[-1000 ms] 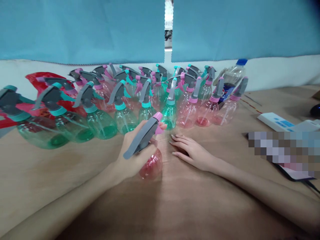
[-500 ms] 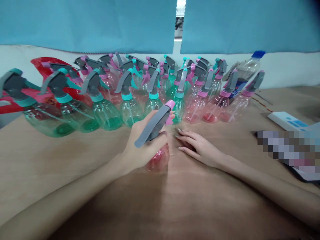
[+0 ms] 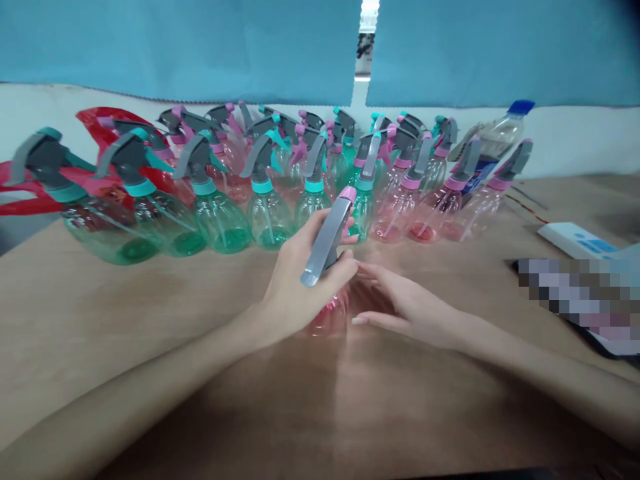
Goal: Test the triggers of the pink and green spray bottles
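My left hand (image 3: 305, 280) is wrapped round the neck of a pink spray bottle (image 3: 330, 319) with a grey and pink trigger head, which stands on the wooden table (image 3: 240, 407). The palm hides most of the neck. Just right of the bottle, my right hand (image 3: 395, 300) rests low with its thumb and fingers apart; the fingertips are close to the bottle and the left fingers, and whether they touch is unclear. Behind both hands are several green spray bottles (image 3: 223, 223) and pink spray bottles (image 3: 395, 213) in rows.
A red plastic bag (image 3: 95, 183) lies behind the bottles at the left. A clear bottle with a blue cap (image 3: 503, 137) stands at the back right. On the right are a white box (image 3: 575, 241) and a dark-edged flat object (image 3: 575, 303), partly blurred out. A blue curtain hangs behind.
The held bottle has turned more upright and shifted slightly right with my left hand. My right hand has come closer to it, fingers now by the bottle. The view has shifted slightly.
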Demonstrator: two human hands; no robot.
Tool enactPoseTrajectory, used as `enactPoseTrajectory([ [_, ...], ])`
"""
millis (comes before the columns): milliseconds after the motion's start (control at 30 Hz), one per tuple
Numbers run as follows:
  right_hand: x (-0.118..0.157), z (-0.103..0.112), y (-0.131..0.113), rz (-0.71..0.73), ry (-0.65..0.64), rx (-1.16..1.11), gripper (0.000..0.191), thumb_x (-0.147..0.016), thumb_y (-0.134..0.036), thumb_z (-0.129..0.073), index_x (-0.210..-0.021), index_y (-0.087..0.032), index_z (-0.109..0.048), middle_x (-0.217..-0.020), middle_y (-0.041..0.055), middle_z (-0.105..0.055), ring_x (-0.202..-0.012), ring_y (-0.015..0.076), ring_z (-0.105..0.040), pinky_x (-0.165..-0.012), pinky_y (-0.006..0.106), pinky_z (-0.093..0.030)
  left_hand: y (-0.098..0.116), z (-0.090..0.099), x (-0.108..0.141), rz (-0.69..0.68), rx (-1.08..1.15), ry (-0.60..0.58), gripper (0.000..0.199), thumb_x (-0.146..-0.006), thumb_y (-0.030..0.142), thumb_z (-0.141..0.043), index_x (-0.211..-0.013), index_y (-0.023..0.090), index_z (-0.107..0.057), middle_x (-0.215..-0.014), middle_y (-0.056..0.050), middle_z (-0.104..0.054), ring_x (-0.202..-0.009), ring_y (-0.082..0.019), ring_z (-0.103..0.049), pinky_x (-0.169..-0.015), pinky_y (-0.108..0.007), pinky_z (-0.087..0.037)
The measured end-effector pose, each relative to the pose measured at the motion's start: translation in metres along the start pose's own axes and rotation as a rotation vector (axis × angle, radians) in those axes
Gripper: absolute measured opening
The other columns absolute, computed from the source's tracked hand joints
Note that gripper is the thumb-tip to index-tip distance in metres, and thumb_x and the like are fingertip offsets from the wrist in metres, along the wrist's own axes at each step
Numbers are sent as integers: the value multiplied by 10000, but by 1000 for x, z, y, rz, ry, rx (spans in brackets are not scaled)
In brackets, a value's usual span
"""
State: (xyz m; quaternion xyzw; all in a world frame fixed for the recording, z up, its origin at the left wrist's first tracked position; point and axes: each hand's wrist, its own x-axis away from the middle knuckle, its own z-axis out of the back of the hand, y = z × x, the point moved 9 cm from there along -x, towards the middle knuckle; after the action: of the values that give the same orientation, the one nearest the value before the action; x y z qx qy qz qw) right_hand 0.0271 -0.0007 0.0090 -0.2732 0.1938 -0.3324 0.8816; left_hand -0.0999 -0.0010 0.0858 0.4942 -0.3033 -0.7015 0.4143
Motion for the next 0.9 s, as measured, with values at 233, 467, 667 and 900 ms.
enactPoseTrajectory([
  [233, 9, 5, -21, -15, 17, -136, 809, -793, -501, -702, -1439, -232, -296, -1342, 132, -572, -1163, 315, -599, -933, 473, -514, 4, -24, 1, 3, 22, 24, 450, -817, 189, -637, -1238, 217, -479, -1262, -88, -589, -1124, -246, -615, -880, -374, -549],
  [467, 37, 24, -8, -117, 165, -128, 708, -687, -529, -777, -1264, -237, -487, -1218, 94, -611, -1076, 311, -620, -817, 429, -548, 12, -72, -6, 103, 105, -15, 494, -787, 177, -647, -1243, 209, -458, -1321, -113, -526, -1182, -265, -562, -983, -449, -488],
  [667, 65, 49, 12, -202, 300, -245, 580, -717, -406, -787, -1205, -250, -516, -1180, 74, -640, -1044, 288, -642, -823, 418, -551, 20, -122, -26, 98, 159, -114, 516, -787, 218, -687, -1237, 212, -434, -1273, -110, -554, -1184, -274, -555, -1008, -478, -464],
  [900, 106, 103, 60, -206, 466, -203, 711, -696, -425, -800, -1286, -248, -446, -1224, 97, -621, -1088, 294, -627, -893, 451, -530, 24, -178, -44, 50, 152, -275, 795, -800, 320, -706, -1441, 292, -236, -1443, -99, -407, -1301, -282, -445, -1077, -496, -403],
])
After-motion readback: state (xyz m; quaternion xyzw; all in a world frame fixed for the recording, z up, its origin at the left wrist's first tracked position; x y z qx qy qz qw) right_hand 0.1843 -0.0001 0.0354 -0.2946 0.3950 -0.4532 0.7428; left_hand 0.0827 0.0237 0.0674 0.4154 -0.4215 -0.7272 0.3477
